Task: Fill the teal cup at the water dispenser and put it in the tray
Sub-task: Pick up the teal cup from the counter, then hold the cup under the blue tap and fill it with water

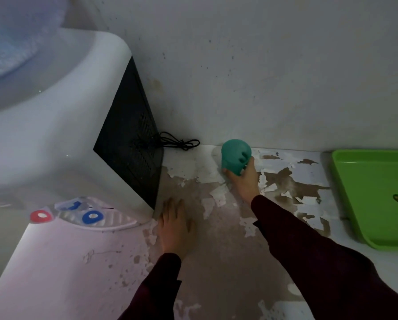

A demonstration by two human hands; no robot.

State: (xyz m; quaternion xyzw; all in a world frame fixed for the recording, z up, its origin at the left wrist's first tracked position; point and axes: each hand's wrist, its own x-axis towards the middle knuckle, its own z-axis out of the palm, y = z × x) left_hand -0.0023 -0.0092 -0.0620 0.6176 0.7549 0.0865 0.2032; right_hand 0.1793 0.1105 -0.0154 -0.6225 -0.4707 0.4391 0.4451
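The teal cup (pixel 235 155) stands upside down near the wall, right of the dispenser, its handle turned toward me. My right hand (pixel 245 179) grips it around the lower part. My left hand (pixel 176 224) lies flat on the counter with fingers apart, beside the dispenser's front right corner. The white water dispenser (pixel 61 139) fills the left side; its red tap (pixel 41 215) and blue tap (pixel 92 216) show at its front. The green tray (pixel 376 241) sits at the right edge, with only a small dark spot inside it.
A black power cord (pixel 179 142) is coiled on the counter behind the dispenser, against the wall. The counter top (pixel 216 262) is worn, with peeling white patches. The pale wall (pixel 262 77) rises close behind the cup and tray. A large water bottle (pixel 15 35) tops the dispenser.
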